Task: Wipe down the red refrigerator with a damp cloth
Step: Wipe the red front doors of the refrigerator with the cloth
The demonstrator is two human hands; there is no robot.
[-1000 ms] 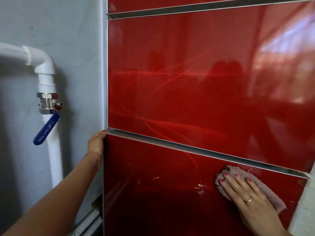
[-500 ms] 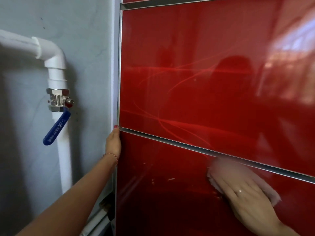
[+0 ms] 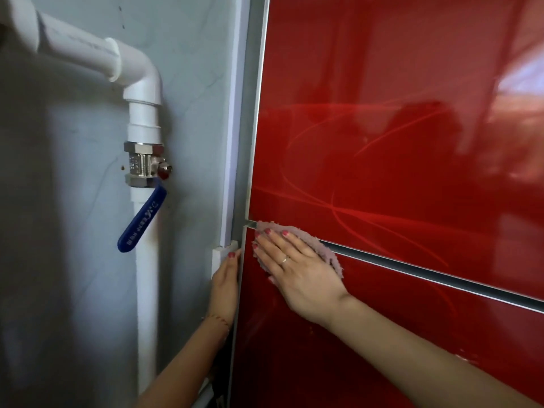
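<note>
The frayed pinkish-grey cloth (image 3: 319,245) is judged to be soft, thin and limp, with no stiffness of its own; it can be expected to bunch or slide out from under the palm unless pressure is spread across it. It is best controlled from the flat of the hand over its middle, not pinched at a ragged edge. The glossy red refrigerator door (image 3: 397,128) is judged hard, smooth and slippery when damp, so little drag is to be expected.

The cloth is pressed flat against the door at the left end of the silver metal trim strip (image 3: 441,279) that divides the upper panel from the lower one, close to the door's left edge. Most of it is hidden; only a fringe shows above and to the right of the fingers. Its dampness cannot be told from this view.

The right hand (image 3: 297,269) is laid over the cloth with its fingers straight and spread, pressing and not gripping. The left hand (image 3: 226,278) is set against the door's left edge; its fingers appear to be hooked round that edge, though they are hidden behind it.

The door shows a pattern of fine curved lines and bright reflections. A white plastic pipe (image 3: 144,275) with a blue-handled metal valve (image 3: 144,219) runs down the grey wall (image 3: 73,260) beside it.
</note>
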